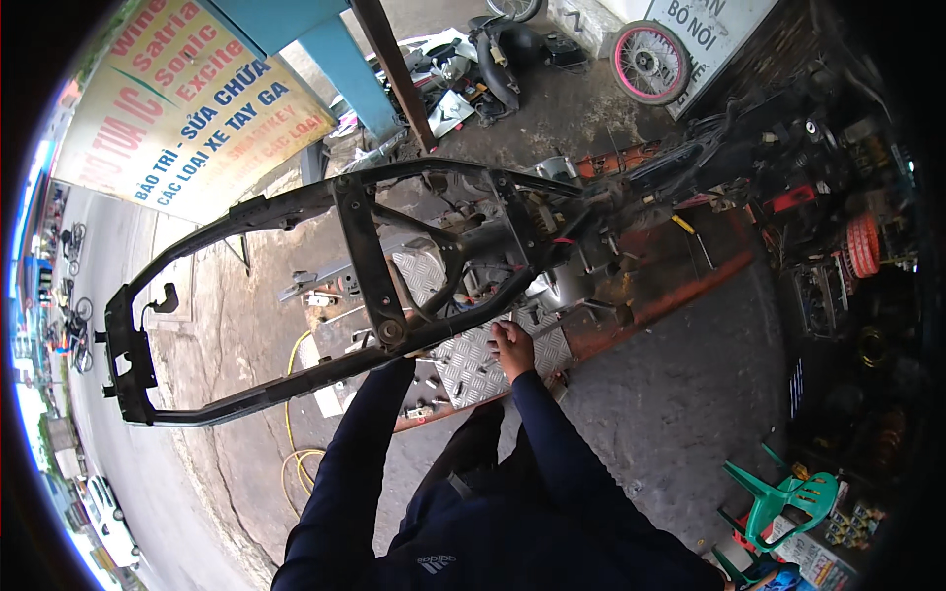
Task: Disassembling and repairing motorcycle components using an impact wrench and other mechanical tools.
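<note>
The right hand [512, 347] was seen curled around the lower rail of a bare black steel motorcycle frame [365, 246], fingers wrapped shut on the tube, right above a silver checker-plate metal ramp [473, 369]. The left hand couldn't be made out at all; it was hidden behind the frame's cross brace near the bolt boss, so whether it was gripping or just pressed there can't be told. The frame was held up off the ground, tilted, with its tail end swung out to the left over the cracked concrete and its front end pointed toward a pile of dark engine parts and wiring [788, 158]. As for signs, a big yellow rectangular signboard with red and blue lettering [187, 98] was propped at upper left, and a white board with dark letters [705, 34] was leaned at top right, just beside a spoked wheel with a pink rim [648, 61]. A green plastic chair [788, 492] was parked at lower right. Both arms, in dark blue long sleeves, were stretched up and forward from the lower edge, the left one nearly straight, the right bent slightly at the elbow.
</note>
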`<state>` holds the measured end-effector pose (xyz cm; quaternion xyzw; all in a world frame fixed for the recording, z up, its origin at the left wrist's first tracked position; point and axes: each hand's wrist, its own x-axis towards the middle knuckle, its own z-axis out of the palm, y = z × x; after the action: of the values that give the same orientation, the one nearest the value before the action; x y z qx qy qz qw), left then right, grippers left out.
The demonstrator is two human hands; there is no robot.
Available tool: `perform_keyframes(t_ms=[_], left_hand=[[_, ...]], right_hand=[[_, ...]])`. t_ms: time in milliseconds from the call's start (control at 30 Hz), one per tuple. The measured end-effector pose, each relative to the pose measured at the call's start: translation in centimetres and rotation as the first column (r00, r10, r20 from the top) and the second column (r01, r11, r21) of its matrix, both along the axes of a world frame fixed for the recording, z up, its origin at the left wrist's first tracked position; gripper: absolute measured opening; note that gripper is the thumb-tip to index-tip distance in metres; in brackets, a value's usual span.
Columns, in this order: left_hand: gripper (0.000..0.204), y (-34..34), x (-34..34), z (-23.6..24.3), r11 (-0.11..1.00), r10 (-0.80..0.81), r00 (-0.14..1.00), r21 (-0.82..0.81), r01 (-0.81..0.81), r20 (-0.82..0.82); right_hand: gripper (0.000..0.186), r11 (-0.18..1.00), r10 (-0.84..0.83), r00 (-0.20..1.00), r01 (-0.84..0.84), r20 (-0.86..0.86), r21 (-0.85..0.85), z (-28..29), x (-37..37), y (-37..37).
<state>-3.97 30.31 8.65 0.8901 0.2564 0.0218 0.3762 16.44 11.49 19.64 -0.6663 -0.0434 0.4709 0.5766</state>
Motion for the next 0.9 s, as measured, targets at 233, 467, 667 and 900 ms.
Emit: perform_keyframes(t_ms=[233, 467, 667, 900], left_hand=[[0.036, 0.3, -2.2, -4.8, 0.986, 0.106, 0.991, -0.135, -0.094, 0.08], [0.035, -1.1, -5.2, -9.0, 0.934, 0.276, 0.956, -0.262, -0.242, 0.102], [0.034, -0.3, -6.0, -13.4, 0.872, 0.347, 0.926, -0.412, -0.262, 0.146], [0.028, 4.0, -5.7, -8.9, 0.849, 0.492, 0.87, -0.219, -0.48, 0.002]], right_hand=[[0.035, 0.997, 0.063, 0.979, -0.052, 0.196, -0.06, -1.1, 2.2, 1.4], [0.026, 0.991, -0.03, 1.0, 0.031, 0.009, -0.129, 1.8, 1.4, 3.4], [0.017, 0.969, 0.133, 0.977, -0.092, 0.169, -0.227, 0.0, 3.2, 2.0], [0.014, 0.934, 0.347, 0.893, -0.302, 0.287, -0.191, 2.9, 2.3, 1.9]])
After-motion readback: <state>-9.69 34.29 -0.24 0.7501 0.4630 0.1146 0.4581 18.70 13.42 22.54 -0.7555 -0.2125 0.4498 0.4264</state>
